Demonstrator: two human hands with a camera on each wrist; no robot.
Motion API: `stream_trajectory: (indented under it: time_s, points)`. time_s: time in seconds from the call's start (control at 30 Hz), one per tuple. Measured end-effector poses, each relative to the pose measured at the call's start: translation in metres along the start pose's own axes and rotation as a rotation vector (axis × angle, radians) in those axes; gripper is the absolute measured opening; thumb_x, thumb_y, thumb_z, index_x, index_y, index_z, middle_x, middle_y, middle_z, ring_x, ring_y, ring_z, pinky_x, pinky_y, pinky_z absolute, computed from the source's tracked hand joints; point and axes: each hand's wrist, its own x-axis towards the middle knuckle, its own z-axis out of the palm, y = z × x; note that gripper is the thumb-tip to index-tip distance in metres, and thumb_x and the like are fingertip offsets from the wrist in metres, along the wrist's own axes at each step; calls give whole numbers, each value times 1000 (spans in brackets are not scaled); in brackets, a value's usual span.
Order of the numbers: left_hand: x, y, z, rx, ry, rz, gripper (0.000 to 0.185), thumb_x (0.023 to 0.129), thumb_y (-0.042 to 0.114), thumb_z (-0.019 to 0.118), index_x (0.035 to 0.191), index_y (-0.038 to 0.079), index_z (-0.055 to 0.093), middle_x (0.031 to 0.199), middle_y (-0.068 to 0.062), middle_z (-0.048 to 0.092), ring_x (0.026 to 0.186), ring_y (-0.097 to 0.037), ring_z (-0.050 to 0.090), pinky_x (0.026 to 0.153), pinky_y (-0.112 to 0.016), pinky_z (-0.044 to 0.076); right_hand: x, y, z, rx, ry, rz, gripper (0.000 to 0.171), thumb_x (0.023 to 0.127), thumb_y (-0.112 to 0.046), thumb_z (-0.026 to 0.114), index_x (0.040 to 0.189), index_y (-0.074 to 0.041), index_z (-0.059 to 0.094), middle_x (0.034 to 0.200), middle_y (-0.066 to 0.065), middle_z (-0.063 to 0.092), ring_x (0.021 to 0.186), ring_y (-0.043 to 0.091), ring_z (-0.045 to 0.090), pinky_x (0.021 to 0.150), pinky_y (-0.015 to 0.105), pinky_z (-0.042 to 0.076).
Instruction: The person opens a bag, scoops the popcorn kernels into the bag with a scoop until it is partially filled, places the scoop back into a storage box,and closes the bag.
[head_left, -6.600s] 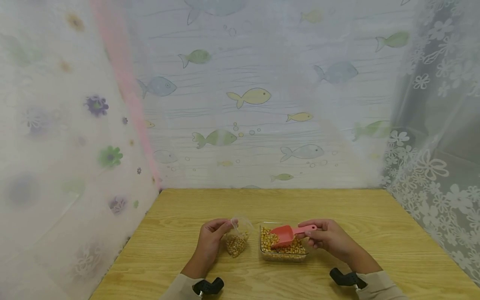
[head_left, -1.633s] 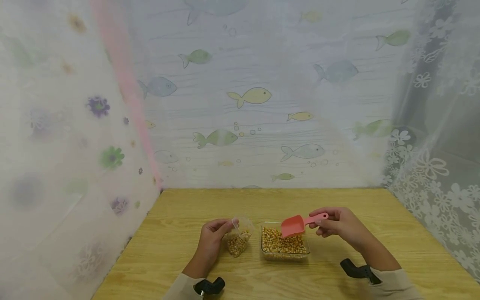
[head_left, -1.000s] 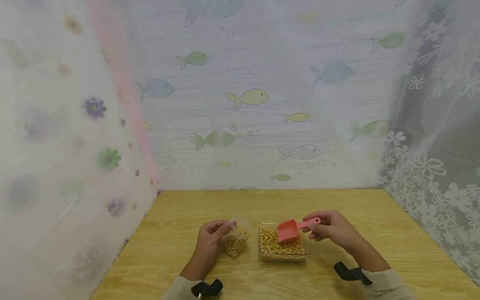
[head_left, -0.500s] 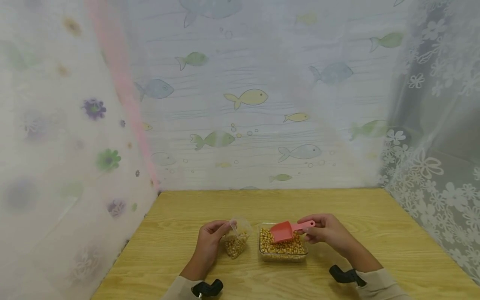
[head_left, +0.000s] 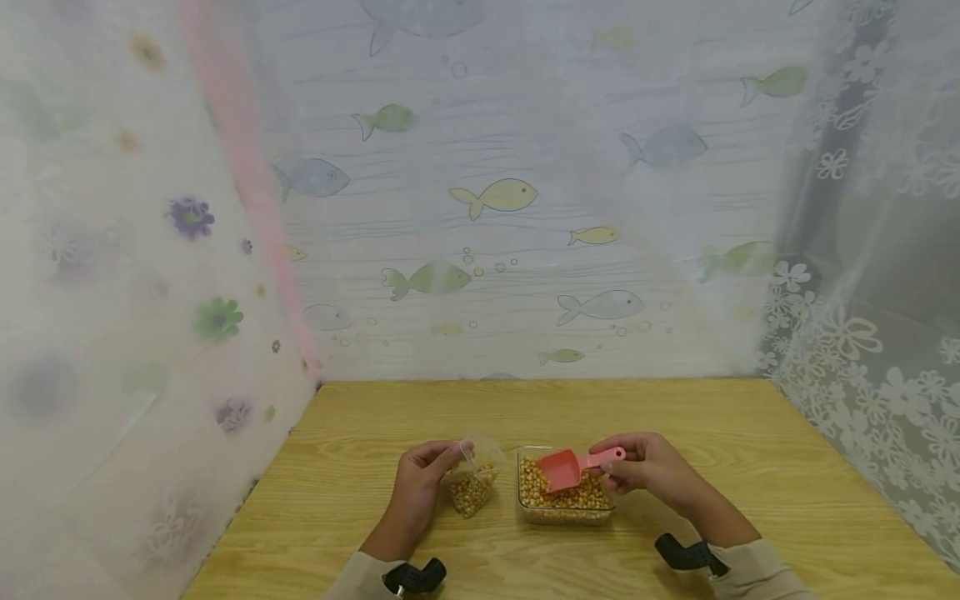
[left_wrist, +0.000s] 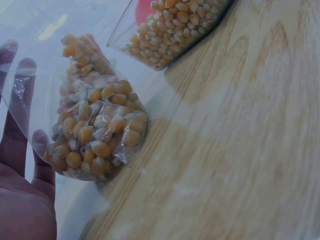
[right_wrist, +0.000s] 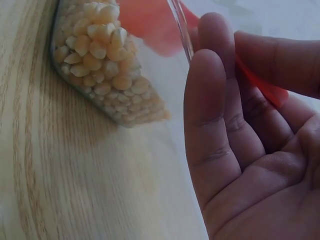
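Observation:
My left hand (head_left: 422, 483) pinches the rim of a clear plastic bag (head_left: 472, 483). Corn kernels (left_wrist: 95, 125) fill the bag's lower part, which hangs just over or on the table; I cannot tell which. To its right stands a clear rectangular container (head_left: 566, 514) holding more kernels (head_left: 585, 498). A pink scoop (head_left: 561, 472) lies tilted over that container, its front edge down among the kernels. My right hand (head_left: 660, 477) holds the scoop's handle between thumb and fingers at the container's right side. In the right wrist view the scoop's blade is partly hidden behind the container wall.
Both things are on a light wooden table (head_left: 375, 417). A fish-patterned curtain (head_left: 480, 317) hangs behind it, with flowered sheets on the left and right. Black wrist mounts (head_left: 415, 577) sit on both forearms.
Over the last second and a half, my right hand has moved left and down, taking the scoop from above the container's right part into the kernels. The left hand and bag stay in place.

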Motion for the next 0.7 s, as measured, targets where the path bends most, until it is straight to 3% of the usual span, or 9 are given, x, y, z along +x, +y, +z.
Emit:
stream_trajectory:
  time_s: [0.43,0.7]
  points:
    - [0,0,-1,-1,1,-16,28,100,19,71,111,-6,75,110,-6,80,115,-19,71,99,-37,55,-4,-4,-5,-65,-94,-63,39,107,-13,58,135,14,58,111,30,74,86,20,75,76,42,64]
    - [1,0,-1,-28,13,-19,29,98,18,73,110,-9,74,110,-8,79,116,-21,71,97,-32,56,-2,-4,-4,-46,-98,-56,40,107,-14,58,135,14,57,112,28,74,87,21,76,76,41,64]
